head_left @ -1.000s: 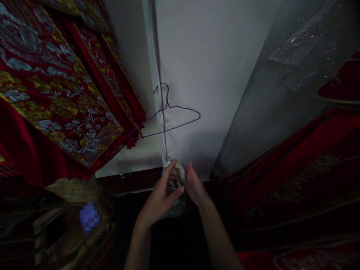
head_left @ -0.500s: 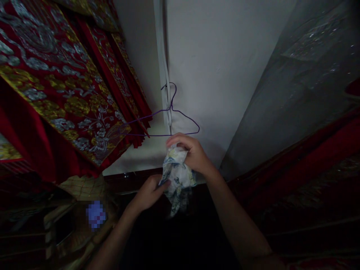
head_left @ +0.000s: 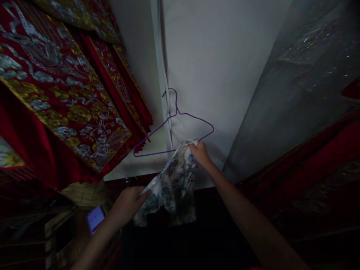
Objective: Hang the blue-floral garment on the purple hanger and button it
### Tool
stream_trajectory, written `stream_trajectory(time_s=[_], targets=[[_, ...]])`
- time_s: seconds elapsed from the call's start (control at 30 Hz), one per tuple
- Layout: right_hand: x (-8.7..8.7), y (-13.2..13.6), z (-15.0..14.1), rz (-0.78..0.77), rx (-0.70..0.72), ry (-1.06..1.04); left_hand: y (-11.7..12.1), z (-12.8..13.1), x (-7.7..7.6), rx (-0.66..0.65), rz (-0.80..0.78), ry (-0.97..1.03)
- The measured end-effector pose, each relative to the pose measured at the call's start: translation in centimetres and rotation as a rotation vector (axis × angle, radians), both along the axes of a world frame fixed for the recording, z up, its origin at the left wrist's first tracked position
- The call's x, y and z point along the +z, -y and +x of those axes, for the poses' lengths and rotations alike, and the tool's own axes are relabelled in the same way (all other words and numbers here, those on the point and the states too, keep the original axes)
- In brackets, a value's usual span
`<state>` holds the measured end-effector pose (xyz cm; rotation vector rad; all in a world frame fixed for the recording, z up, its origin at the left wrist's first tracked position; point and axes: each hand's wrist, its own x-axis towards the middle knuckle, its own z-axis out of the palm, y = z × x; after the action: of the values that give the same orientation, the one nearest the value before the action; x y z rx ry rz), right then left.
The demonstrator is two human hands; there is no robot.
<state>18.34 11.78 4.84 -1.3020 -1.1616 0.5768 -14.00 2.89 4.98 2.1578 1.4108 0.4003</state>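
A white cloth with a blue flower print (head_left: 173,180) hangs spread between my two hands. My right hand (head_left: 199,153) pinches its upper corner, raised close under the bottom wire of a purple wire hanger (head_left: 180,125). My left hand (head_left: 128,204) is closed on the cloth's lower left edge, lower and nearer to me. The hanger hangs by its hook on the white wall (head_left: 219,75), beside a vertical white strip.
Red garments with gold and silver embroidery (head_left: 62,97) hang at the left. A grey sequined fabric (head_left: 295,86) and more red cloth (head_left: 309,165) fill the right. A small lit screen (head_left: 95,218) glows at lower left, among dark furniture.
The cloth was bunched between both hands. My right hand lifted one corner up to the hanger, my left hand pulled down and left, and the cloth opened out.
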Motion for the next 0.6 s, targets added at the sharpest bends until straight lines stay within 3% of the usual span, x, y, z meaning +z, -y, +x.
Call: stream_trajectory(time_s=[0.07,0.13,0.2,0.3,0.43,0.5,0.6], targets=[[0.2,2.2,1.7,0.034,0.023,0.087,-1.0,-0.9,-0.3,0.014,-0.016,-0.197],[0.8,4.1,2.9,0.071,0.067,0.203,-2.6,-1.7,0.3,0.009,0.041,-0.258],[1.6,5.2,3.5,0.102,0.067,0.287,-4.3,-2.1,2.1,-0.025,0.202,-0.194],[2.4,5.9,3.6,0.121,-0.018,0.309,-6.1,-1.8,6.6,-0.139,0.477,-0.029],[2.2,6.2,2.1,0.135,0.018,0.204,-6.1,0.3,11.9,-0.28,0.622,0.126],[1.7,6.5,0.6,0.163,0.103,0.121,-6.1,1.6,13.2,-0.307,0.654,0.14],[1.0,7.0,-1.9,0.202,0.182,0.034,-7.7,3.0,13.5,-0.294,0.678,0.178]])
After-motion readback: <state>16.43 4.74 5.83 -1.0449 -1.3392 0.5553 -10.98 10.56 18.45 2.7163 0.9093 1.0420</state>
